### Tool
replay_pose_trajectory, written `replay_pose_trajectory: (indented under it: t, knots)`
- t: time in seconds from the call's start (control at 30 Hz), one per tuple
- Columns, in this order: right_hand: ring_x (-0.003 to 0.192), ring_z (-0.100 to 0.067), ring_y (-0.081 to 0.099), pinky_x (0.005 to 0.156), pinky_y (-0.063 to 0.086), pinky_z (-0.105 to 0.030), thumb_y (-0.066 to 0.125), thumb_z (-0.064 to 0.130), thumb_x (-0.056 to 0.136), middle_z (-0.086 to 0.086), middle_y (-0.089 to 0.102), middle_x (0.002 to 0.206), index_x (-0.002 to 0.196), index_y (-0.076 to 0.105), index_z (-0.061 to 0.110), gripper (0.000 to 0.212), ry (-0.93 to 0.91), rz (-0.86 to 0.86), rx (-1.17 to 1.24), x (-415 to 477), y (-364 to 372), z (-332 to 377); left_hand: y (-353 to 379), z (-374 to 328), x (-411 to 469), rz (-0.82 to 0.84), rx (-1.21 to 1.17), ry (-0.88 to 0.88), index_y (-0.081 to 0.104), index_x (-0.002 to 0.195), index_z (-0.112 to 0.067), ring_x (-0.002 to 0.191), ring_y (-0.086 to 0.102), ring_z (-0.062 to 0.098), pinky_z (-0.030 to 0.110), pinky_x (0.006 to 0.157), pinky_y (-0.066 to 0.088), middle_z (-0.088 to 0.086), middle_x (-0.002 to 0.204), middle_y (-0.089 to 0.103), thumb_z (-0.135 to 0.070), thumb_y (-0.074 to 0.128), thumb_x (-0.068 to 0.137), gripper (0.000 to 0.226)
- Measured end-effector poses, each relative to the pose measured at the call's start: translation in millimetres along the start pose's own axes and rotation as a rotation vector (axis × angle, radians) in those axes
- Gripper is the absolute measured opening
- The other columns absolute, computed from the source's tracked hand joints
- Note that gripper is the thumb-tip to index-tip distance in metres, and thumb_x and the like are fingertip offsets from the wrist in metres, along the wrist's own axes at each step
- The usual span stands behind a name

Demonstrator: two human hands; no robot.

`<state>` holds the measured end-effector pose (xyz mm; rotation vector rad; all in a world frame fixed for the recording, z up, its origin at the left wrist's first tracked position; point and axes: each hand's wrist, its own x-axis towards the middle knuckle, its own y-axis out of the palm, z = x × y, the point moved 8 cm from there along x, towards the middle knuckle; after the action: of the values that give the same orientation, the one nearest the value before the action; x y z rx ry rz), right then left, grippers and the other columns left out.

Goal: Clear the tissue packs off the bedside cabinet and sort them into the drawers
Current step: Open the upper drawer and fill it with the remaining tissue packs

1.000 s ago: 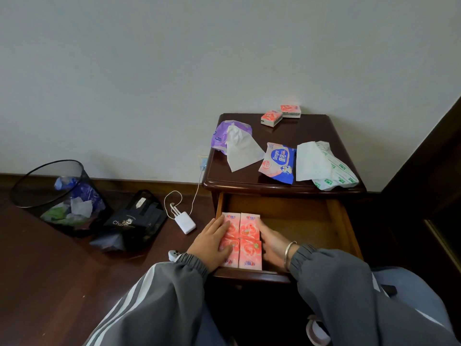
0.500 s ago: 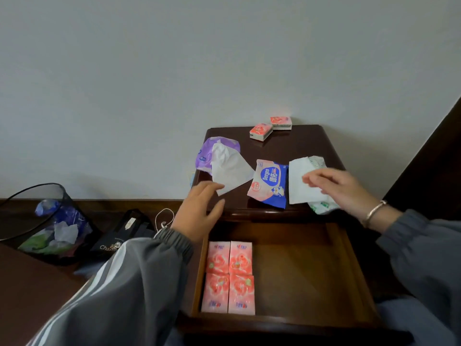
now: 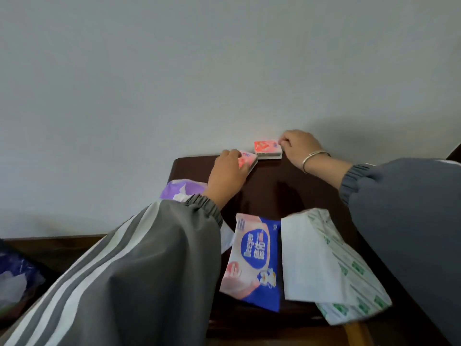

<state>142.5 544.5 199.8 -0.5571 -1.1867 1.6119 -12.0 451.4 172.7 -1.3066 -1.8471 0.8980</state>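
- While both hands were low by the open drawer half a second ago, they have now reached to the back of the cabinet top [image 3: 274, 186], by the wall.
- Left hand [image 3: 228, 171]: fingers curled over the left pink pack [image 3: 247, 159] and gripping it, with the pack mostly hidden under the fingers.
- Right hand [image 3: 298, 148]: fingertips curled onto the right end of the right pink pack [image 3: 267, 147], which looks like a pinch. I can't tell if it is lifted yet.
- The two packs sit just beside each other, both on the cabinet at the wall edge.
- Nearer the body than both hands are the purple pack [image 3: 183, 189], beside the left wrist, the blue pack [image 3: 257, 258] between the forearms, and the green pack [image 3: 349, 270], with a loose tissue sheet [image 3: 309, 258] under the right forearm. None of these is touched.
- The view has tipped up, so the drawer is out of frame. The four pink packs seen in it earlier can't be checked now.
- Judgement: this is the grasp stage for the last two small pink packs — likely headed to join the matching ones in the drawer.
- Three larger packs remain after that, so the task is roughly at its midpoint.
- Risk: a sleeve may drag the loose sheet on the way back.
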Motion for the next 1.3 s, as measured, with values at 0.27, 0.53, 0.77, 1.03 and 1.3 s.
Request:
replay_pose_trajectory:
  t: [0.27,0.53,0.77,1.03,1.3]
  knots:
    - [0.121,-0.034,0.048,0.1,0.041,-0.042,0.045,0.012,0.091,-0.013,0.05,0.131,0.128,0.048,0.012,0.037,-0.031,0.16,-0.315,53,65,-8,48,51,52,0.18,-0.182,-0.423,0.058,0.12,-0.001,0.112,0.059,0.035,0.044,0.098,0.048,0.018,0.122,0.061,-0.027,0.064,0.083,0.046]
    - [0.122,-0.032,0.043,0.096,0.039,-0.038,0.071,0.031,0.075,-0.013,0.044,0.13,0.123,0.046,0.011,0.058,0.18,0.088,-0.249,20,41,-9,13,29,19,0.008,-0.316,-0.412,0.048,0.122,-0.003,0.111,0.056,0.035,0.044,0.094,0.05,0.019,0.125,0.052,-0.021,0.066,0.081,0.048]
    - [0.078,-0.004,0.057,0.06,0.045,-0.019,0.076,0.031,0.07,0.007,0.054,0.101,0.126,0.035,0.026,0.069,0.248,0.033,0.767,-107,-43,37,-88,-20,-89,-0.094,-0.776,-0.227,0.032,0.134,-0.024,0.092,0.064,0.017,0.025,0.073,0.052,0.002,0.11,0.062,-0.012,0.054,0.088,0.051]
    - [0.099,-0.014,0.067,0.083,0.054,-0.033,0.077,0.048,0.061,0.004,0.068,0.109,0.112,0.058,0.038,0.056,0.322,0.519,1.011,-371,-18,26,-49,-6,-325,0.362,-0.608,-0.246,0.042,0.115,-0.03,0.073,0.071,0.004,0.026,0.062,0.058,0.0,0.096,0.066,-0.008,0.065,0.086,0.044]
    - [0.064,-0.013,0.059,0.046,0.045,-0.018,0.052,0.017,0.09,-0.006,0.061,0.092,0.129,0.041,0.021,0.041,0.668,0.527,0.815,-445,74,-13,64,-19,-392,0.515,0.047,-0.148,0.038,0.126,-0.01,0.109,0.059,0.027,0.031,0.084,0.045,0.012,0.119,0.058,-0.02,0.053,0.09,0.04]
